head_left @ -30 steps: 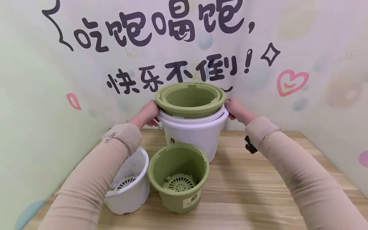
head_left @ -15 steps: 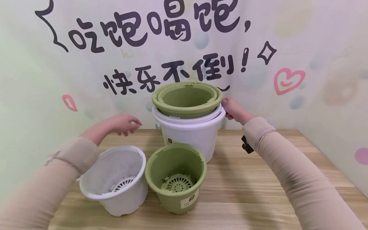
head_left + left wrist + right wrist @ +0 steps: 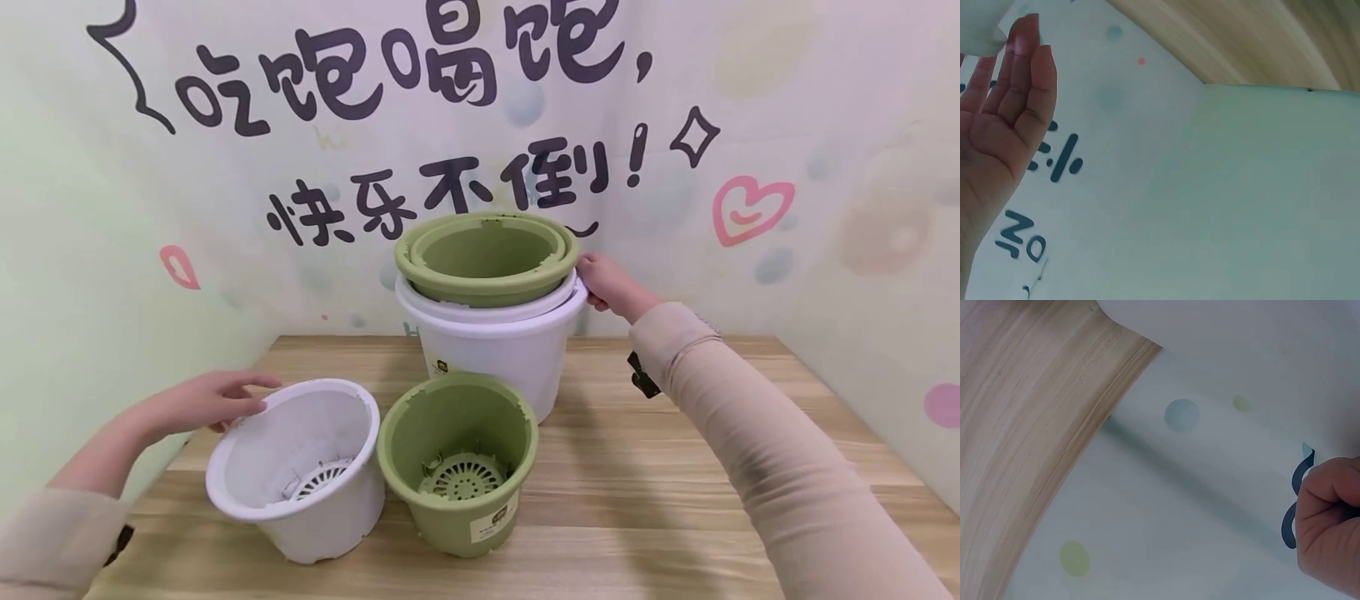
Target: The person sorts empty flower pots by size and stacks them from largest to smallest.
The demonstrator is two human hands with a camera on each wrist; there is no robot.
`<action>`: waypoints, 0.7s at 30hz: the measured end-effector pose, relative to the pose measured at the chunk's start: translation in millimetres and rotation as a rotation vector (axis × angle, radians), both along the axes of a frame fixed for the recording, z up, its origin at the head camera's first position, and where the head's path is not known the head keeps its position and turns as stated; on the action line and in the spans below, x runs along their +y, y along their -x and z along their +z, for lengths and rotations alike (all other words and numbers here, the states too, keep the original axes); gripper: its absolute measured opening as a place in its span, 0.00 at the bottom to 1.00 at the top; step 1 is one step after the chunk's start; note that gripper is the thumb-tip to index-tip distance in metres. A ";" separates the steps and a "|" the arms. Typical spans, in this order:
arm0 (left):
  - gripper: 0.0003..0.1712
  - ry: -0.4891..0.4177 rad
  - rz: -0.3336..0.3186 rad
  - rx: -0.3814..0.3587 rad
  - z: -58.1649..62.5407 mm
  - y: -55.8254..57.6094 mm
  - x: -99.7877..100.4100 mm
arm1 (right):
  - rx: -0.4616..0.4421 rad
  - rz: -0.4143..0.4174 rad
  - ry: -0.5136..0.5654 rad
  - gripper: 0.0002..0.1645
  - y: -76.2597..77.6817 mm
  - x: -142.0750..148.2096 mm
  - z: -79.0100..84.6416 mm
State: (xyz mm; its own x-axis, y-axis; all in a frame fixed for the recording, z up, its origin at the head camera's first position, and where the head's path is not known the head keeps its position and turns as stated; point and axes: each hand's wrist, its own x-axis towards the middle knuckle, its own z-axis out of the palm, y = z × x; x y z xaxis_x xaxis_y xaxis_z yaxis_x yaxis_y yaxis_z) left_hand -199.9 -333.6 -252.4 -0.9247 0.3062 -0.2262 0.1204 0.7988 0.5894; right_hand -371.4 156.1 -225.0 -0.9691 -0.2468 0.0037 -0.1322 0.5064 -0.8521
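Head view: we've got our right hand (image 3: 611, 283) at the right rim of the large white pot (image 3: 498, 358), fingers curled and grasping that rim. Pot stands upright at the back of the bench (image 3: 600, 517), base of a stack: second white rim (image 3: 487, 314) inside it, then two nested green pots (image 3: 480, 288) on top, mouths up.

Left hand (image 3: 202, 404) is at the far-left rim of the front white pot (image 3: 330, 521), fingers extended, released, no grip we can make out. That pot sits upright, front left, slotted base visible inside. Just beside it on our right, front green pot (image 3: 438, 525), also upright, slotted base, pale label (image 3: 493, 523) on its side. Both stand in front of the stack. Beige sleeves on both arms; backdrop (image 3: 247, 283) carries black Chinese lettering and a pink heart outline (image 3: 752, 211).

Left wrist view: we see the palm, fingers loosely bent, fingertips against or just beside a white surface cut off at the top corner. Can't tell if they touch.

Right wrist view: our hand is clenched at the right edge, partly cropped; fingertips hidden. Bench edge runs diagonally at left.
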 end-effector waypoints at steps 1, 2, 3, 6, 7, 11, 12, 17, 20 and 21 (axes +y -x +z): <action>0.31 -0.018 0.009 -0.002 -1.3 -4.7 -3.6 | 0.000 -0.001 -0.001 0.18 -0.3 -0.4 0.4; 0.32 -0.035 0.023 -0.001 -3.0 -9.0 -6.1 | -0.002 -0.001 0.000 0.18 -0.6 -0.8 0.6; 0.33 -0.049 0.029 0.003 -4.7 -13.0 -8.2 | -0.005 -0.004 0.002 0.18 -0.9 -1.1 0.8; 0.35 -0.097 0.055 0.003 -11.9 -23.2 -10.3 | -0.011 -0.009 0.007 0.18 -1.5 -1.2 1.2; 0.36 -0.117 0.066 0.001 -14.6 -26.4 -9.9 | -0.014 -0.015 0.009 0.18 -1.5 -1.4 1.1; 0.36 -0.174 0.123 -0.002 -25.7 -37.4 -4.9 | -0.022 -0.014 0.011 0.18 -1.9 -1.3 1.1; 0.36 -0.179 0.143 0.000 -28.0 -39.4 -3.4 | -0.021 -0.012 0.011 0.18 -2.4 -1.3 1.2; 0.35 -0.178 0.221 0.014 -35.3 -45.1 2.5 | -0.023 -0.013 0.020 0.18 -3.2 -1.4 1.8; 0.35 -0.169 0.252 0.014 -36.4 -45.9 5.3 | -0.022 -0.009 0.027 0.17 -4.1 -1.1 2.4; 0.34 -0.173 0.258 0.012 -36.5 -45.9 5.9 | -0.020 -0.005 0.028 0.17 -4.3 -0.6 2.5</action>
State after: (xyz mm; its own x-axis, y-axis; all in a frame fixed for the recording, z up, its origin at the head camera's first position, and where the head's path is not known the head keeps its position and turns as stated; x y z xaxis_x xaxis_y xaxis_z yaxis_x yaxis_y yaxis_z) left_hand -154.0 -327.7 -288.9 -0.9791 0.0943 -0.1802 -0.0656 0.6921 0.7188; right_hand -367.1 155.5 -222.4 -0.9702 -0.2423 -0.0087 -0.1128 0.4828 -0.8684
